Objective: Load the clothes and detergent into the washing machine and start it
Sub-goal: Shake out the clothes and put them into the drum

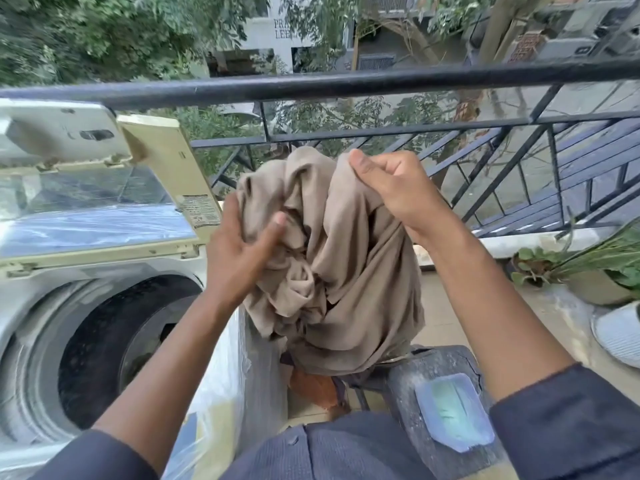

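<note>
A bunched beige cloth (349, 271) hangs in the air in front of me, held by both hands. My left hand (239, 251) grips its left side, thumb pressed into the folds. My right hand (391, 188) pinches its top edge higher up. To the left stands a white top-loading washing machine (41, 306) with its lid (97, 216) folded up and its dark drum (114, 344) open. The cloth is to the right of the drum, not over it. No detergent is visible.
A black balcony railing (346, 83) runs across behind the cloth. A dusty dark object with a pale blue panel (453, 410) sits below the cloth on the right. Potted plants (595, 268) and a white ribbed item (620, 334) stand at the far right.
</note>
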Motion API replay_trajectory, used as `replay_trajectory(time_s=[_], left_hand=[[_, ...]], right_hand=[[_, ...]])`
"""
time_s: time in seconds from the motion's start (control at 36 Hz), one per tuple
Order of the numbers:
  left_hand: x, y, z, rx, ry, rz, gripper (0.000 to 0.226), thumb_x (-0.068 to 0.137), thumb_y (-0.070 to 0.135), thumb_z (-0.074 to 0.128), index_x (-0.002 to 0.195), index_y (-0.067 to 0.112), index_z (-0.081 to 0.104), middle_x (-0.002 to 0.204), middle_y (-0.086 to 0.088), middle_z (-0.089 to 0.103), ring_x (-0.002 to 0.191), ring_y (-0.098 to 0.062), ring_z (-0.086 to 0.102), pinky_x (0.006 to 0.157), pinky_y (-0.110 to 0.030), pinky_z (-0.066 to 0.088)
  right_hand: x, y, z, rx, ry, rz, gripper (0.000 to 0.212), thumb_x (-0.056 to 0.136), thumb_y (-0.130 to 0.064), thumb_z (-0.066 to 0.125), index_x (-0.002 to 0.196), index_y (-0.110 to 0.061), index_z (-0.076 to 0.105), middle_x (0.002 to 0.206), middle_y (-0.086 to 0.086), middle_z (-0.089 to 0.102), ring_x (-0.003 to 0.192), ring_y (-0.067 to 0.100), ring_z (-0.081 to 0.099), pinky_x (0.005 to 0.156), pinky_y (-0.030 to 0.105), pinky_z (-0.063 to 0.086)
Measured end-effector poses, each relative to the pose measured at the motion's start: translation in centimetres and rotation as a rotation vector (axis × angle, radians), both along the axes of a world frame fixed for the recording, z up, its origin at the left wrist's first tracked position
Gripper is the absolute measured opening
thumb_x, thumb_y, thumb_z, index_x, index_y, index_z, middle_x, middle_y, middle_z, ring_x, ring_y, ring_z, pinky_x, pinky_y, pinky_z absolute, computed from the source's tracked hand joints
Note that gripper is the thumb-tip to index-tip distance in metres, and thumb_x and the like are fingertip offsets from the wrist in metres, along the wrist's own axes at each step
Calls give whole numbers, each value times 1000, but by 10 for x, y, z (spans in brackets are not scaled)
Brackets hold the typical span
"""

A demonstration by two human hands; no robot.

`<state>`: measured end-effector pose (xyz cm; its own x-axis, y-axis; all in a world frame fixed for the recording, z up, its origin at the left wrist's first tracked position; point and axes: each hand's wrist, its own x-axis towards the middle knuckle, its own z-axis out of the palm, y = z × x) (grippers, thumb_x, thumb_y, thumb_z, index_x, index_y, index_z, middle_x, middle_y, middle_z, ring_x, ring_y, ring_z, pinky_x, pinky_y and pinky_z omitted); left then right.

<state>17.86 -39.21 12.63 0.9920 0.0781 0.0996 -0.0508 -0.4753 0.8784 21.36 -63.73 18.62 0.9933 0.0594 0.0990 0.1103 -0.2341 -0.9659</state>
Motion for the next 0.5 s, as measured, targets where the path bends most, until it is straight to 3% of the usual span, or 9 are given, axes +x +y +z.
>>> replay_trajectory(time_s=[0.08,0.11,0.17,0.22,0.25,0.31,0.39,0.44,0.5], left_hand=[[-8,-10,-1,-4,52,-249,99,72,67,86,151,36,35,144,17,59,133,-5,59,113,-42,51],[-10,-16,-1,37,47,-295,113,66,70,88,156,37,29,151,16,53,138,-6,56,113,-39,48],[-10,-29,-1,132,33,-314,122,62,75,88,158,36,25,153,12,52,137,-12,57,107,-37,51],[-7,-37,-3,233,-27,-259,104,72,67,87,155,34,34,139,4,66,121,-22,67,93,-44,58],[-5,-39,-5,278,-66,-230,91,79,57,85,154,34,39,130,1,71,113,-26,70,88,-46,59],[-2,-40,-7,317,-141,-184,66,86,38,77,147,33,53,118,0,76,101,-28,71,82,-46,59],[4,-37,-6,292,-190,-70,39,89,26,71,128,28,66,106,5,75,95,-29,69,80,-40,56],[7,-32,-6,252,-192,3,27,89,23,70,116,25,69,98,5,71,90,-30,66,78,-42,54],[11,-29,-8,244,-202,51,17,87,26,67,104,24,66,92,1,69,85,-31,63,76,-46,54]], right_hand=[[-4,12,3,16,34,96,60,109,-24,53,55,-18,28,52,-3,21,46,13,17,65,18,42],[-5,15,3,31,62,129,60,110,-20,51,54,-18,30,47,-8,30,42,5,25,66,10,43],[-9,23,2,63,99,241,62,109,-25,53,49,-9,46,48,-5,56,49,5,57,83,20,54],[-11,28,2,67,97,329,65,107,-32,55,54,4,55,55,13,65,56,24,65,92,37,56],[-11,28,1,69,90,338,65,109,-28,54,53,6,55,53,15,63,51,22,61,95,39,55],[-8,27,-4,59,34,269,63,110,-22,50,54,5,54,49,12,58,46,11,54,87,27,54],[-6,21,-18,-19,-34,-51,47,105,-40,56,72,-7,55,59,-1,52,52,9,45,57,20,39],[-13,19,-34,-181,-96,-370,33,100,-49,61,89,-18,58,72,-8,59,62,9,54,59,24,41],[-32,19,-49,-260,-235,-577,30,99,-43,64,93,-15,55,74,-1,56,66,15,53,60,26,42]])
